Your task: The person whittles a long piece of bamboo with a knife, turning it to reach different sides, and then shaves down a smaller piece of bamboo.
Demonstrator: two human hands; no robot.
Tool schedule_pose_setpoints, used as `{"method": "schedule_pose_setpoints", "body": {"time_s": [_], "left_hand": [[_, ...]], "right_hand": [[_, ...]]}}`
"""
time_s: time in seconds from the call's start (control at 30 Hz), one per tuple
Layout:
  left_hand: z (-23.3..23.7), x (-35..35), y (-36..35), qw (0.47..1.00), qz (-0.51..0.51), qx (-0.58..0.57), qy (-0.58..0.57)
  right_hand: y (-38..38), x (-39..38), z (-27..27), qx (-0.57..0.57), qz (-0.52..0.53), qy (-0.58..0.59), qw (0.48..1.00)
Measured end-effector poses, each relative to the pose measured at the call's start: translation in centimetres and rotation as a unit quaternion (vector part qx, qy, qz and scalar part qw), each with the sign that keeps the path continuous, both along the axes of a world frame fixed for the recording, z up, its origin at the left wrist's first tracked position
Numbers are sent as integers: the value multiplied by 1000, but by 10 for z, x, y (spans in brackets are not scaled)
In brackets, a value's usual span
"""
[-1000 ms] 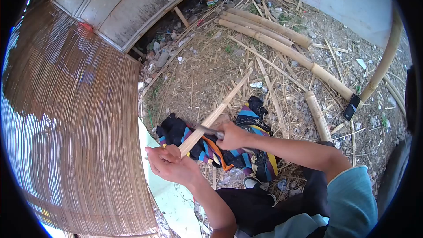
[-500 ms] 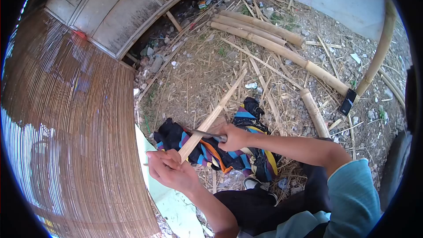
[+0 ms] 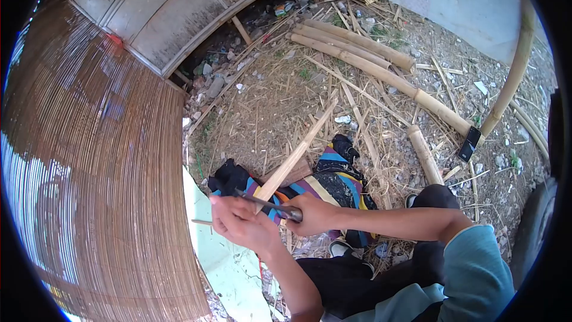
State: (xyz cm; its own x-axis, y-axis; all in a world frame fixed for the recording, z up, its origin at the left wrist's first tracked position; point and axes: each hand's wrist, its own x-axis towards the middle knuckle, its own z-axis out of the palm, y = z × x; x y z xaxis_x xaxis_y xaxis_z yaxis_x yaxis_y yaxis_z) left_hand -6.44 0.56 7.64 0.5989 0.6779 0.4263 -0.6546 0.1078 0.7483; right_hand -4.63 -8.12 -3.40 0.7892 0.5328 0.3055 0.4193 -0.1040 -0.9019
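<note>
My left hand [image 3: 245, 226] is closed around the lower end of a pale split bamboo strip [image 3: 298, 154], which slants up and away to the right. In my right hand [image 3: 316, 214] is a knife [image 3: 262, 203], gripped by its handle. Its dark blade lies across the strip close by my left fingers. Under the strip, a multicoloured striped cloth [image 3: 351, 186] with black parts is bunched on the ground and over my leg. A flat brown piece [image 3: 295, 171] shows on the cloth behind the strip.
Several bamboo poles [image 3: 363, 62] lie on the straw-littered ground, with a shorter bamboo piece [image 3: 425, 154] nearer me. A black phone [image 3: 469, 144] rests by a pole's end. To the left hangs a slatted bamboo screen [image 3: 119, 191], beside a pale green board [image 3: 229, 268].
My right hand has drawn the knife down along the bamboo strip toward my left hand. My left hand has shifted slightly right and down with the strip, still holding it.
</note>
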Motion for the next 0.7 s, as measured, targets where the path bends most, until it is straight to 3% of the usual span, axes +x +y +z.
{"method": "schedule_pose_setpoints", "body": {"time_s": [0.07,0.23,0.4,0.5,0.57,0.63,0.7], "left_hand": [[1,-3,-11,1000,-5,9,1],[-8,2,14,1000,15,-2,-20],[-5,4,7,998,19,-37,-49],[-12,4,-2,996,4,-51,-73],[-11,3,-16,995,2,-65,-72],[-9,1,-27,996,34,4,-79],[-13,-1,-13,998,26,3,-64]], "right_hand": [[-7,6,-2,-17,38,114,993],[1,4,0,-52,-4,167,985],[2,-13,4,-41,-8,168,985],[-4,-16,10,26,-38,63,997],[-9,-6,9,16,-37,67,997],[-17,6,5,-9,-33,43,998],[-17,7,2,-28,-19,80,996]]}}
